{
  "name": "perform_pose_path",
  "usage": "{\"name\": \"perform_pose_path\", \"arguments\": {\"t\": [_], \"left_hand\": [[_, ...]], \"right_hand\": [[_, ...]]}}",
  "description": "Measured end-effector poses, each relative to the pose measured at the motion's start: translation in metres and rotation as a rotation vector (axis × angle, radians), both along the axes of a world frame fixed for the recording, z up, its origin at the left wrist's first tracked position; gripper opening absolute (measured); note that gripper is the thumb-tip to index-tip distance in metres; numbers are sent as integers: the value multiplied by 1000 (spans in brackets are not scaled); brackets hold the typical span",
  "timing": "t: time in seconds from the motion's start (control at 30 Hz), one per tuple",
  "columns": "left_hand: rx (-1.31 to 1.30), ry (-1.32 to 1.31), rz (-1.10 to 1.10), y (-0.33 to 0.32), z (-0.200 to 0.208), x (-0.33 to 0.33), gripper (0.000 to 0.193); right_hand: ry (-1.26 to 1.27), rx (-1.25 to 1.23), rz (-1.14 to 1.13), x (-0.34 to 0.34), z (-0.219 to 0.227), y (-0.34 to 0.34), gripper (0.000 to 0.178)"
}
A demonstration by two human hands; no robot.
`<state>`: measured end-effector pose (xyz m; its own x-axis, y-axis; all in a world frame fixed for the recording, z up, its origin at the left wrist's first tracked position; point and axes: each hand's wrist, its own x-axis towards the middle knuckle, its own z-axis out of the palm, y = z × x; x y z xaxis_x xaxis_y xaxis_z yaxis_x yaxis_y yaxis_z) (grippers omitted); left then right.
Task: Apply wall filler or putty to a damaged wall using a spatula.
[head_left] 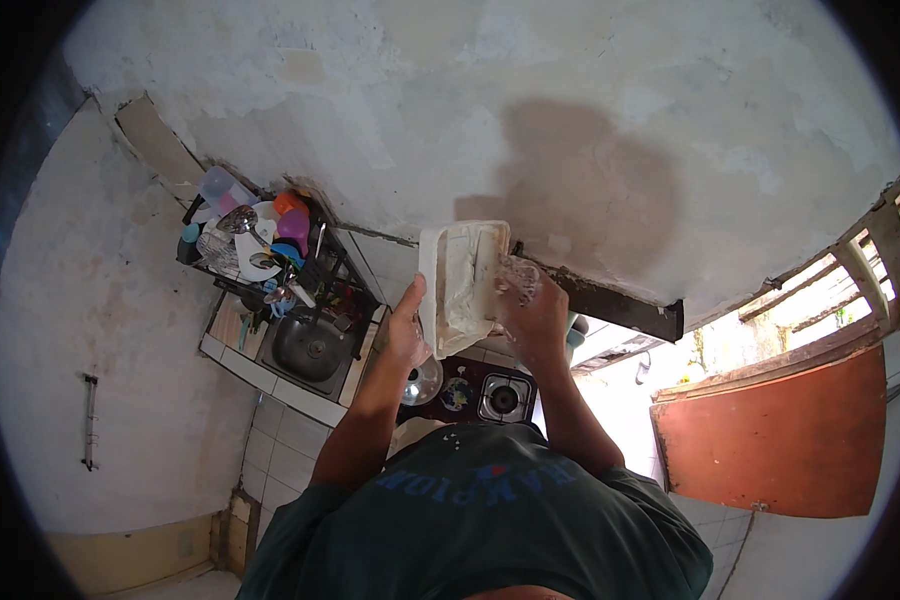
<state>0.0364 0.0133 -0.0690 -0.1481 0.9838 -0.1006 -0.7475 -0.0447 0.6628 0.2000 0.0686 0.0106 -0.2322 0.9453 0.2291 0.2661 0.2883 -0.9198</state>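
In front of me, raised above the counter, is a white rectangular plastic container (464, 283) with its hollow side toward me and whitish suds on its inner walls. My left hand (408, 325) grips its left edge, thumb along the rim. My right hand (535, 312) is closed at the container's right side, foam over its fingers. Whatever those fingers press is hidden by suds and blur.
Below is a gas stove (505, 397) with a metal lid (423, 382) beside it. To the left are a steel sink (313, 345) and a crowded dish rack (255, 235). A dark ledge (625, 303) runs along the wall; an orange-brown wooden panel (770, 430) stands right.
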Motion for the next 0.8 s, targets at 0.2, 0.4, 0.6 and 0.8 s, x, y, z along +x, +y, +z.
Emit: {"name": "perform_pose_path", "arguments": {"t": [0.2, 0.4, 0.6, 0.8], "left_hand": [[-37, -24, -8, 9, -5, 1, 66], [2, 21, 4, 19, -2, 1, 64], [-23, 71, -5, 33, -14, -1, 62], [-110, -82, -66, 27, 1, -4, 58]], "right_hand": [[-34, 33, 89, -8, -32, 15, 23], [-2, 52, 112, -16, -30, 13, 24], [-153, 119, 80, -30, -23, -4, 21], [540, -424, 411, -27, -46, 27, 31]]}}
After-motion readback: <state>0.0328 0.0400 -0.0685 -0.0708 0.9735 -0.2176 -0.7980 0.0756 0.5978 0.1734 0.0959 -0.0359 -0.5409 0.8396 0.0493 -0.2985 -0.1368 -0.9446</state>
